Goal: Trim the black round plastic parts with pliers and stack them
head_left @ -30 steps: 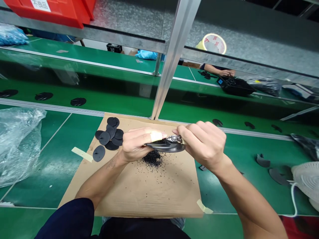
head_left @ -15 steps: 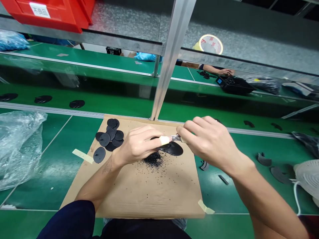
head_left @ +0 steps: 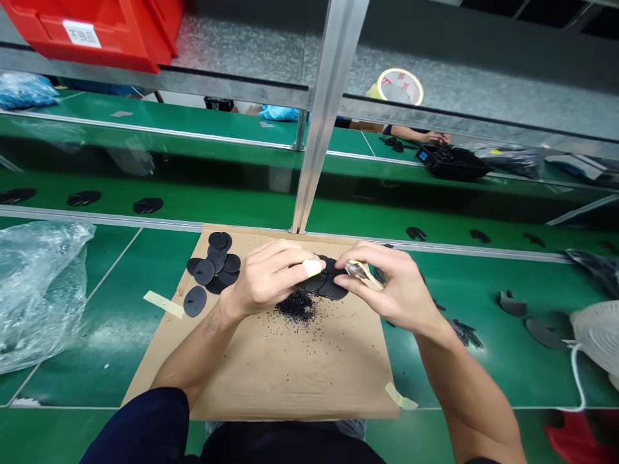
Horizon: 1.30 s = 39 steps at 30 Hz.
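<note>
My left hand (head_left: 268, 277) is closed, pinching a black plastic disc (head_left: 313, 283) whose far part is hidden by the fingers. A pale wrap covers one fingertip of that hand. My right hand (head_left: 394, 283) is curled around a small pair of nippers (head_left: 358, 270) with metal jaws and pale handles, mostly covered by the palm. Its fingertips are close to more black discs (head_left: 333, 287) between the two hands. Below them, a heap of tiny black scraps (head_left: 296, 308) lies on the cardboard sheet (head_left: 290, 386).
Left of my hands lies a pile of black discs (head_left: 215, 261). Clear plastic film (head_left: 43, 296) covers the left bench. At right are black strips (head_left: 465, 333), curved pieces (head_left: 512, 304) and a white coiled item (head_left: 597, 341). A metal post (head_left: 322, 122) rises ahead; a person's hand (head_left: 435, 138) shows beyond.
My right hand has pulled in and turned, bringing the nippers' jaws back from the left fingertips. Black discs and strips behind it now show. The left hand has barely moved.
</note>
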Available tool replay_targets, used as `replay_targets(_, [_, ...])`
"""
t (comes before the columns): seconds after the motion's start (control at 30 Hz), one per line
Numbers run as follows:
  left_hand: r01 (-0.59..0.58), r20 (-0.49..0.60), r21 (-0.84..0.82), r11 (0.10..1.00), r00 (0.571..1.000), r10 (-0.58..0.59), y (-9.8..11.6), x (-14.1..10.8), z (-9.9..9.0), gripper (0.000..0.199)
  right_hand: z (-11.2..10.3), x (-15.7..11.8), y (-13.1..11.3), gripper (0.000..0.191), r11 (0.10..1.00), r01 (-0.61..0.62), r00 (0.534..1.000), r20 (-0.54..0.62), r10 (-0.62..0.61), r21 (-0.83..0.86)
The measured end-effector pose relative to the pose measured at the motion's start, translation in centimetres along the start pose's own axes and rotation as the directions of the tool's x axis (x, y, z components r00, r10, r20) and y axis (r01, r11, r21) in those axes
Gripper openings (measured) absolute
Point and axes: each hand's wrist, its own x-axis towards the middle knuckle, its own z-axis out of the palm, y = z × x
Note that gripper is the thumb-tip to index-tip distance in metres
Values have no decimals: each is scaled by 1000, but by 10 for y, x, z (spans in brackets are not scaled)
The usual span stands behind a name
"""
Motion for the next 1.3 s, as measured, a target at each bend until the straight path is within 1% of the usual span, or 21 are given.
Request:
replay_targets(0.07, [-30, 10, 35, 999, 1000, 29, 2, 0, 0, 17, -4, 7, -5, 16, 999, -12, 995, 97, 16, -40])
replay_targets(0.1, [-44, 14, 51, 998, 999, 44, 2, 0, 0, 15, -5, 9, -6, 19, 998, -24, 993, 117, 31, -63])
replay_targets(0.23, [-92, 30, 103, 990, 996, 90, 3, 2, 0, 11, -4, 11, -7, 21, 988, -57, 984, 156, 80, -145])
replay_targets(0.3, [-103, 29, 122, 987, 995, 100, 2, 3, 1, 12, -2, 12, -5, 21, 987, -68, 979, 180, 93, -144])
replay_targets(0.37, [-109, 15, 130, 986, 994, 108, 2, 3, 1, 14, -2, 14, -3, 22, 990, -100, 970, 213, 120, -100])
replay_targets(0.47, [-106, 13, 107, 989, 994, 105, 1, 1, 0, 14, -3, 20, 1, 20, 985, -172, 946, 282, 158, 27])
replay_targets(0.57, [-99, 26, 52, 994, 995, 98, 2, -3, -4, 18, -1, 23, 4, 18, 961, -212, 937, 316, 148, 179])
replay_targets(0.67, [-88, 23, 12, 996, 996, 88, 1, -6, -6, 23, 0, 22, 6, 23, 923, -245, 930, 340, 137, 297])
replay_targets(0.73, [-80, 18, 5, 997, 997, 80, 0, -7, -5, 24, -2, 19, 8, 29, 900, -264, 934, 325, 149, 347])
replay_targets(0.87, [-56, 1, -1, 998, 998, 56, -1, -6, -2, 27, -7, 13, 11, 39, 889, -277, 956, 201, 215, 364])
replay_targets(0.9, [-51, 1, 1, 999, 999, 51, -1, -6, -1, 27, -8, 12, 11, 38, 892, -278, 956, 189, 222, 356])
replay_targets(0.97, [-48, 8, 10, 999, 999, 48, -2, -6, -1, 26, -8, 11, 11, 34, 910, -268, 955, 210, 208, 317])
replay_targets(1.03, [-53, 18, 21, 998, 998, 52, -1, -6, -1, 25, -6, 10, 8, 28, 941, -232, 956, 238, 173, 248])
replay_targets(1.13, [-65, 27, 27, 997, 998, 65, -1, -6, 1, 23, -1, 11, 5, 20, 971, -182, 964, 223, 145, 157])
replay_targets(1.23, [-76, 26, 26, 997, 997, 75, 0, -7, 7, 20, 3, 10, 9, 20, 972, -184, 967, 203, 152, 149])
replay_targets(1.3, [-60, 48, 23, 998, 997, 59, -1, -6, 10, 18, 7, 6, 15, 20, 972, -177, 970, 195, 145, 156])
